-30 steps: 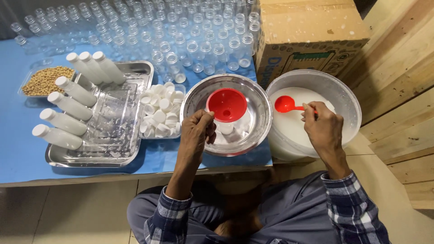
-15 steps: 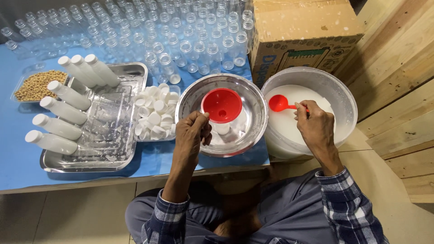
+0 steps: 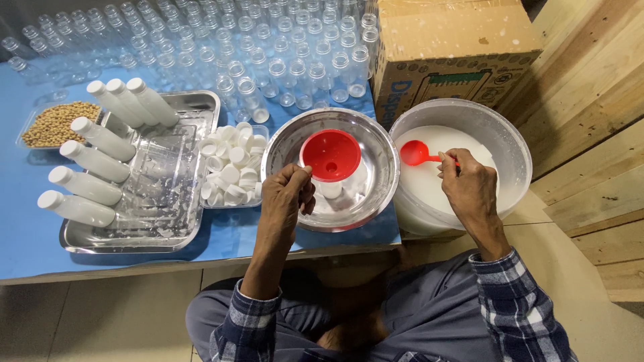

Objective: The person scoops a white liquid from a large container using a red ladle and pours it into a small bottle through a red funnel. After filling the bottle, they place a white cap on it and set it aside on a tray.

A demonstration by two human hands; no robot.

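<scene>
Your left hand [image 3: 285, 196] pinches the rim of a glossy red plastic funnel [image 3: 330, 155], thumb and fingertips closed on its near edge; the funnel sits in the mouth of a small white bottle [image 3: 330, 189] that stands upright inside a round, polished stainless-steel bowl [image 3: 376, 144]. Your right hand [image 3: 469, 189] is closed around the thin handle of a red plastic scoop [image 3: 417, 153], whose round cup hangs just over the smooth, matte white liquid filling a large translucent white plastic tub [image 3: 510, 144]; you cannot tell from here whether the cup touches the surface. The tub stands just beside the steel bowl, to its right, against a dusty brown cardboard box [image 3: 456, 40]. Left of the bowl, a shallow clear container holds a heap of small white screw caps [image 3: 228, 171], and beyond that a rectangular, scuffed metal tray [image 3: 194, 221] carries seven capped, filled white bottles [image 3: 94, 161] lying on their sides along its left and upper edges. A clear dish of tan, pebbly soybeans [image 3: 54, 124] rests at the far left of the smooth blue tabletop [image 3: 27, 221]. Rows of empty clear plastic bottles [image 3: 268, 47] stand upright, open-mouthed, across the back. Rough wooden planks [image 3: 590, 121] line the right side.
</scene>
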